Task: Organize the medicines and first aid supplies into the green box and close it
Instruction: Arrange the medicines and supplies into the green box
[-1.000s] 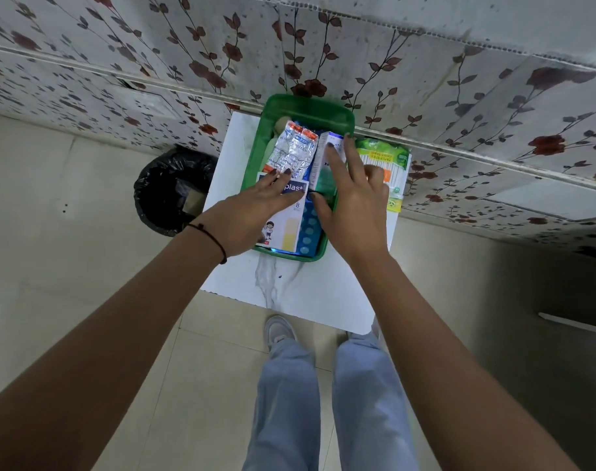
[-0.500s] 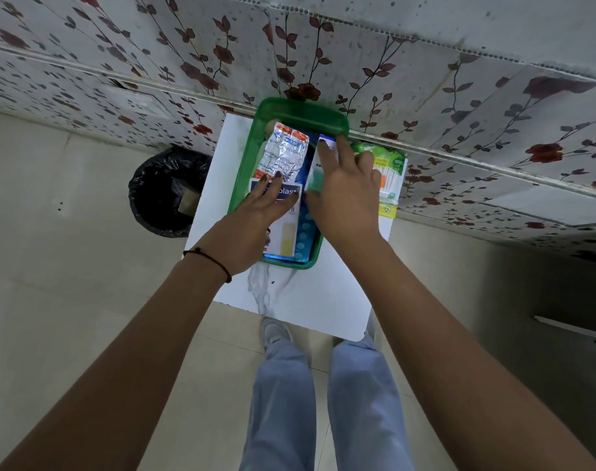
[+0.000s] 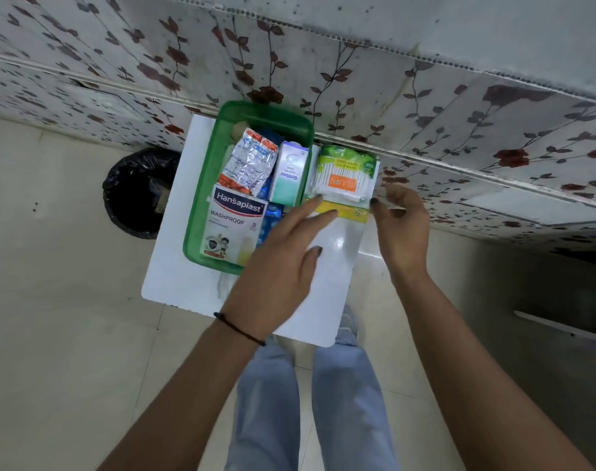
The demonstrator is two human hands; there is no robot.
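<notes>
green box [image 3: 218,185]: near-right corner hidden by left hand [image 3: 283,253] | both grips apart, right hand [image 3: 403,222] beside cotton-bud pack [image 3: 344,180]

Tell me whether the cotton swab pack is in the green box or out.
Out. The cotton swab pack lies on the white table right of the green box, outside its rim.

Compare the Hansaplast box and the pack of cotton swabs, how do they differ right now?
The Hansaplast box lies inside the green box; the cotton swab pack lies outside it on the white table. The Hansaplast box is opaque white card with a red and blue label; the swab pack is clear plastic showing the swabs, with green, orange and yellow print. Neither hand touches the Hansaplast box; the left hand and right hand are at the swab pack. Both lie flat.
</notes>
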